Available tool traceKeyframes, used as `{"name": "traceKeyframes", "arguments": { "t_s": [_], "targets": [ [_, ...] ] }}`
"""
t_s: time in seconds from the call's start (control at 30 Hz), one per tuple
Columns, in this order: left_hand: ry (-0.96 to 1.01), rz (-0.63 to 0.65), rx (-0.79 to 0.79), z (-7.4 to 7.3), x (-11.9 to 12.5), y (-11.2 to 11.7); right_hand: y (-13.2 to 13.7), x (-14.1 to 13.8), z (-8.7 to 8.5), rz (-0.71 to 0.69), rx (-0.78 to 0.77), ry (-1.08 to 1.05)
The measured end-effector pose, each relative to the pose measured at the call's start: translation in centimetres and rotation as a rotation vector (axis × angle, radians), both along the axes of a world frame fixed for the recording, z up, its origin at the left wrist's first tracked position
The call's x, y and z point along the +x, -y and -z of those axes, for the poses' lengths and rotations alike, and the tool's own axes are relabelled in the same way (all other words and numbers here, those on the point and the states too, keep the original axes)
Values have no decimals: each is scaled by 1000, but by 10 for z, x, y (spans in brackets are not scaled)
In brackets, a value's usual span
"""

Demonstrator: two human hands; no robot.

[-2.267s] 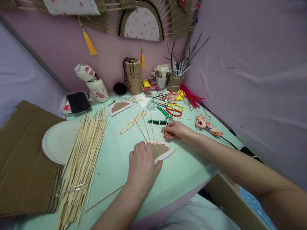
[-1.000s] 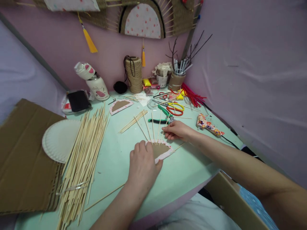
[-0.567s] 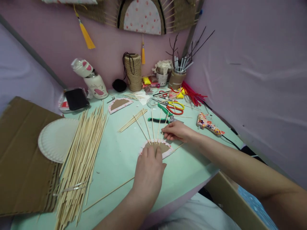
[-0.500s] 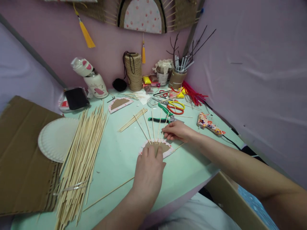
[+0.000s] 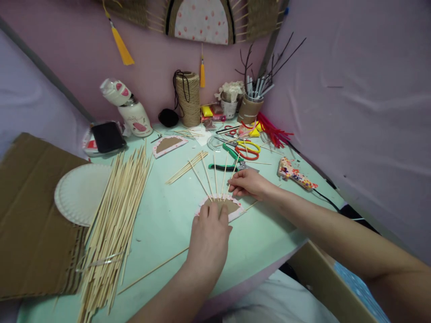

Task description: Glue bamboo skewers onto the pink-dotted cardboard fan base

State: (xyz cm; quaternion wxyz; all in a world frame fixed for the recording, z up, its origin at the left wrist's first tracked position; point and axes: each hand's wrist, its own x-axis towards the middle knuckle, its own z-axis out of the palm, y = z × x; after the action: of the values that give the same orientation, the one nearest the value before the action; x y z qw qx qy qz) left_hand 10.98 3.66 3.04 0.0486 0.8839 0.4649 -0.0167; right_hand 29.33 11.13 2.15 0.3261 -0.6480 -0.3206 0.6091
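A brown cardboard half-disc with a white, pink-dotted rim (image 5: 232, 208) lies on the mint-green table (image 5: 161, 224). Several thin bamboo skewers (image 5: 215, 177) fan out from its top edge. My left hand (image 5: 208, 235) lies flat on the half-disc, fingers stretched out and pressing it down. My right hand (image 5: 247, 184) sits just right of the fan, its fingers pinched on the rightmost skewer (image 5: 233, 170).
A big pile of bamboo skewers (image 5: 116, 220) lies at left beside a white paper plate (image 5: 79, 193) and brown cardboard (image 5: 27, 215). Behind are a second half-disc (image 5: 168, 145), twine spool (image 5: 187, 98), scissors (image 5: 247, 150), green pliers (image 5: 225, 167), glue gun (image 5: 296, 175) and a phone (image 5: 107, 137).
My left hand slid from the half-disc's left side to its middle, fingers now flat over it. My right hand has stayed pinched on the rightmost skewer. The camera tilted slightly.
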Motion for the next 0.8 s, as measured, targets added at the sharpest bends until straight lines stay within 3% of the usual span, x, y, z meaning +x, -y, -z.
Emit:
{"name": "traceKeyframes", "arguments": {
  "t_s": [0.8],
  "targets": [
    [1, -10, -24, -1, 1, -1, 0, -4, 5, 11, 65, 10]
  ]
}}
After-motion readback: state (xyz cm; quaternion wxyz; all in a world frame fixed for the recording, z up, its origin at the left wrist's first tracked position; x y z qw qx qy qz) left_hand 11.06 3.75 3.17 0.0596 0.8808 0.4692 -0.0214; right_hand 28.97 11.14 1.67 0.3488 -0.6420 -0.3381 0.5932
